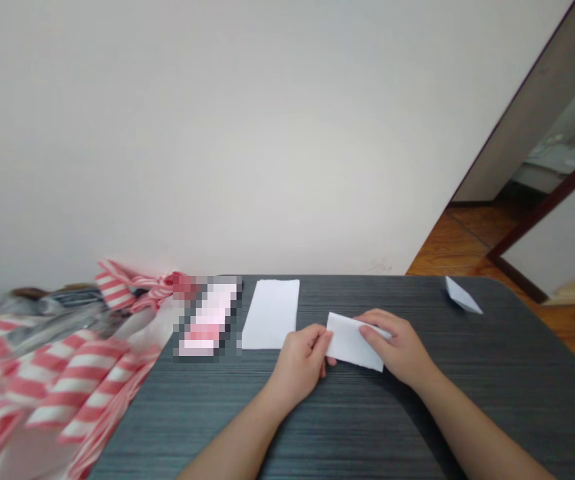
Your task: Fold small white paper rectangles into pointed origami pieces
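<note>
A white piece of paper (351, 343), which looks folded, is held between both hands just above the dark table (337, 427). My left hand (300, 363) pinches its left end between thumb and fingers. On the right end, my right hand (395, 343) grips it with the thumb on the near face and the fingers behind. Left of the hands, a flat white sheet of paper (271, 313) lies on the table. A small folded white paper (461, 296) rests near the far right corner.
A pixelated pinkish rectangular item (207, 317) lies at the table's left edge. Red-and-white striped cloth (75, 380) is heaped beside the table on the left. Behind stands a pale wall (267, 147); a wooden floor (447, 240) shows at right.
</note>
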Motion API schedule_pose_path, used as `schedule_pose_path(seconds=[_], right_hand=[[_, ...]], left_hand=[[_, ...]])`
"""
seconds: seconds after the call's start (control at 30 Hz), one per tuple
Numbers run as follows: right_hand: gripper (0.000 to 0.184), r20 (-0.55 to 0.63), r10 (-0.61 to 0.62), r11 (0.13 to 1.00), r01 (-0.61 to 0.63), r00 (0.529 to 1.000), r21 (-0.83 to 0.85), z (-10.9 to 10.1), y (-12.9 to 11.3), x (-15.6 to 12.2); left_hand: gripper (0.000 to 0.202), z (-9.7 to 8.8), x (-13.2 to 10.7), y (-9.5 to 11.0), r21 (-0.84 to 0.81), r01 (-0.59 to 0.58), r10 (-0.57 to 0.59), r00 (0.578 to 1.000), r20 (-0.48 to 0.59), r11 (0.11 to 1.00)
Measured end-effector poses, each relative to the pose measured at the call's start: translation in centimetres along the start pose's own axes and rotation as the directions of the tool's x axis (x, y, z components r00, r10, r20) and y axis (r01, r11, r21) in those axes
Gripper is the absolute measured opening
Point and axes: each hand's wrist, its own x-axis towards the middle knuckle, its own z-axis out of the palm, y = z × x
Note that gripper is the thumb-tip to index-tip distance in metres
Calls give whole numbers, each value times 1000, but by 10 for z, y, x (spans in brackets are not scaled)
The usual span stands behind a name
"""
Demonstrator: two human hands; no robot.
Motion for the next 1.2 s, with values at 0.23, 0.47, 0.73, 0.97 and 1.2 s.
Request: schedule_pose_path(seconds=[0.23,0.47,0.73,0.97,1.2], right_hand=[[23,92,-93,964,113,991,-240,-8,5,4],[19,249,-134,957,190,959,-217,-8,-5,6],[19,264,-26,992,57,964,-110,-6,-3,4],[28,299,-26,998,41,954,-43,-4,-6,7],[29,279,13,1000,-12,960,-7,-3,-9,6]], left_hand=[[34,0,1,-4,69,-58,55,997,49,996],[34,-1,1,-6,196,-226,195,966,168,954],[38,-4,1,-4,183,-219,173,956,237,959],[37,-4,1,-3,179,-231,175,943,281,956],[37,-5,-1,-1,195,-242,180,940,289,951]])
